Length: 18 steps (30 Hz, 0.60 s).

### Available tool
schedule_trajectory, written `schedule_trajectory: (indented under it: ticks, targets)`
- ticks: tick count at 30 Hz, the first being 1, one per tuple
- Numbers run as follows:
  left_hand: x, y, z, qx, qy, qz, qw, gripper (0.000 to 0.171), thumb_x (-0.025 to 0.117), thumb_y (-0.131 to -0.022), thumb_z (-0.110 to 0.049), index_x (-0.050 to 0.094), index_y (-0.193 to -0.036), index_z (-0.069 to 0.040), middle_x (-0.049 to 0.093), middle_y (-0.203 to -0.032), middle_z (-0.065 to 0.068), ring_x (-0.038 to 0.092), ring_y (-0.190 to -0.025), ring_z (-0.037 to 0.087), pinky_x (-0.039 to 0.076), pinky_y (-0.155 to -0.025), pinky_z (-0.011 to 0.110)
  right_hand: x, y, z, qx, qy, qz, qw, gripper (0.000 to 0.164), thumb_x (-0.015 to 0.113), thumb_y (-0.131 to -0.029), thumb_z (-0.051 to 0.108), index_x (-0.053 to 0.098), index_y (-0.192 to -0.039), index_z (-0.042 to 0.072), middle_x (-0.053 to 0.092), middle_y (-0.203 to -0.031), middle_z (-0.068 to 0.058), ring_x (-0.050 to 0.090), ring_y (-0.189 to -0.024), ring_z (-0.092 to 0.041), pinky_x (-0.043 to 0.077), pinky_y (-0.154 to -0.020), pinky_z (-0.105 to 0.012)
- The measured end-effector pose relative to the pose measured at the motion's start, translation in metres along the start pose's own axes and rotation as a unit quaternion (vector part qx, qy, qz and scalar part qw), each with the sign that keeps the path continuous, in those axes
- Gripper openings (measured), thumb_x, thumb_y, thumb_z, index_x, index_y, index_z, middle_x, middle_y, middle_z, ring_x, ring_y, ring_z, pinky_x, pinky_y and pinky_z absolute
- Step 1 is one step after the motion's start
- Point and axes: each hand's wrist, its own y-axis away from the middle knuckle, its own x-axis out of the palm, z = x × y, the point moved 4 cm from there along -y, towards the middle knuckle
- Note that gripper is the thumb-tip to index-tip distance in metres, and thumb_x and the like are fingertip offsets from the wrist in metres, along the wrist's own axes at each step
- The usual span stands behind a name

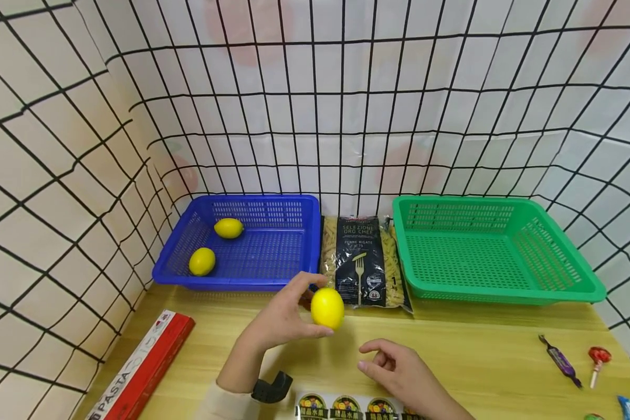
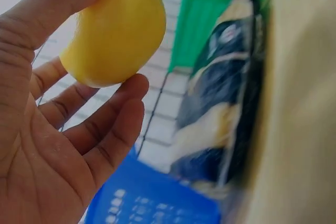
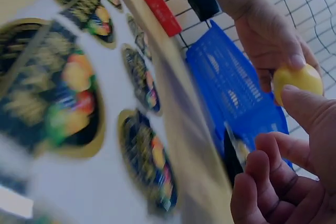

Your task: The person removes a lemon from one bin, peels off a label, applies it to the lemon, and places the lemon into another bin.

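A yellow lemon (image 1: 328, 309) is held above the table between the thumb and fingers of my left hand (image 1: 286, 318). In the left wrist view the thumb and fingertips pinch this lemon (image 2: 123, 30), and the palm stays off it. My right hand (image 1: 406, 373) hovers to the right of the lemon, fingers loosely bent and holding nothing. Below the hands lies a sheet of round fruit stickers (image 1: 346, 407), partly cut off by the frame's lower edge. Two more lemons (image 1: 202, 261) sit in the blue basket (image 1: 273, 284) at the back left.
A green basket (image 1: 496, 294) stands at the back right. Between the baskets leans a bag of penne pasta (image 1: 364, 262). The red pasta box (image 1: 147, 367) lies at the left. A purple-wrapped candy (image 1: 560, 361) and a red lollipop (image 1: 599, 356) lie at the right. Black wire mesh surrounds the table.
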Motion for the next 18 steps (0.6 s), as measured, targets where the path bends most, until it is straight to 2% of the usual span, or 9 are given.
schedule_trajectory:
  ticks: [4,8,11,15,18]
  targets:
    - [0.021,-0.004,0.0,0.007,0.001,0.039,0.9992,0.074,0.095,-0.071,-0.026,0.056,-0.135,-0.024,0.057,-0.128,-0.006,0.06,-0.104,0.013,0.057,-0.093,0.031,-0.009,0.013,-0.021,0.023,-0.02,0.011,0.999,0.036,0.071,-0.096,0.034,0.068,-0.121,0.007,0.063,-0.084,-0.002,0.052,-0.063,-0.007,0.047,-0.057,-0.024]
    - [0.042,-0.006,0.003,-0.014,0.005,0.078,0.9968,0.066,0.093,-0.074,-0.029,0.059,-0.131,-0.025,0.059,-0.127,-0.006,0.061,-0.105,0.01,0.057,-0.093,0.028,-0.016,0.022,-0.036,0.032,-0.048,0.024,0.998,0.039,0.07,-0.097,0.032,0.066,-0.123,0.004,0.062,-0.085,-0.003,0.052,-0.061,-0.006,0.05,-0.055,-0.025]
    - [0.056,-0.006,0.009,-0.038,-0.004,0.103,0.994,0.065,0.092,-0.076,-0.033,0.059,-0.132,-0.023,0.06,-0.129,-0.003,0.062,-0.103,0.007,0.057,-0.091,0.023,-0.018,0.026,-0.044,0.044,-0.095,0.04,0.994,0.045,0.07,-0.097,0.032,0.062,-0.127,0.0,0.063,-0.087,-0.005,0.055,-0.061,-0.008,0.055,-0.056,-0.028]
    - [0.07,-0.006,0.017,-0.053,-0.02,0.115,0.9917,0.066,0.091,-0.076,-0.036,0.06,-0.132,-0.02,0.061,-0.13,-0.002,0.062,-0.102,0.004,0.055,-0.09,0.019,-0.018,0.028,-0.051,0.054,-0.139,0.056,0.987,0.048,0.069,-0.098,0.031,0.059,-0.129,-0.004,0.063,-0.088,-0.006,0.058,-0.063,-0.01,0.058,-0.059,-0.029]
    - [0.077,-0.006,0.023,-0.056,-0.025,0.112,0.9918,0.064,0.091,-0.076,-0.038,0.061,-0.13,-0.022,0.062,-0.129,-0.003,0.061,-0.103,0.004,0.055,-0.092,0.021,-0.016,0.029,-0.053,0.043,-0.139,0.062,0.987,0.044,0.067,-0.1,0.029,0.06,-0.128,-0.004,0.063,-0.088,-0.006,0.058,-0.064,-0.009,0.057,-0.059,-0.028]
